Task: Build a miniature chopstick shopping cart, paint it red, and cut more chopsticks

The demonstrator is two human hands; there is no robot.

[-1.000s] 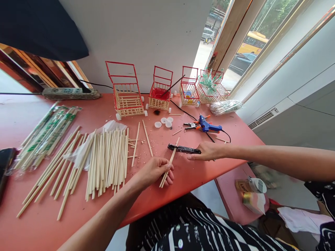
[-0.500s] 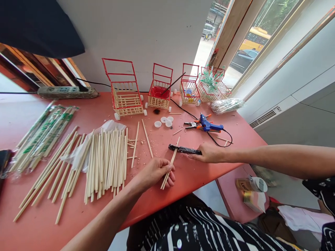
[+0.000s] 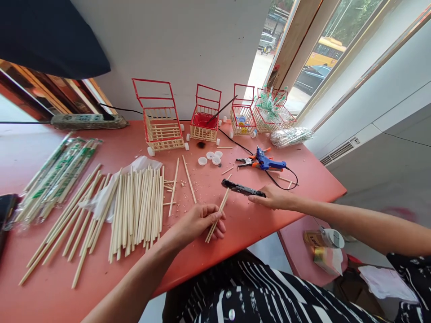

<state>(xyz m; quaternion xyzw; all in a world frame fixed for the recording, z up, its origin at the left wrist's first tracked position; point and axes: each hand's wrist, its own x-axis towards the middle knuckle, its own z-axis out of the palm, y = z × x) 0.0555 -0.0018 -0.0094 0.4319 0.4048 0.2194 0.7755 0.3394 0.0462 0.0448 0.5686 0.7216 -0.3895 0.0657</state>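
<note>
Two pale wooden chopsticks [image 3: 222,204] slant up between the thumb and fingers of my left hand [image 3: 209,220], which is closed on them. My right hand [image 3: 270,197] grips a long, narrow black hand tool [image 3: 243,189]; whether it is a cutter or pliers I cannot make out. The tool's far end overlaps the chopsticks near their upper part. To the left of my left hand lies a dense row of loose chopsticks [image 3: 138,206] on a white plastic bag [image 3: 144,162].
Small chopstick carts with red rims, such as one cart [image 3: 164,130], line the wall. A blue glue gun [image 3: 269,159] lies on pliers [image 3: 247,161] at right. White caps [image 3: 215,157] sit mid-table [image 3: 249,220]. Wrapped chopsticks [image 3: 60,175] lie far left.
The black tool has shifted slightly right and tilted, its far end now higher than its handle. My left hand keeps the two chopsticks nearly in place.
</note>
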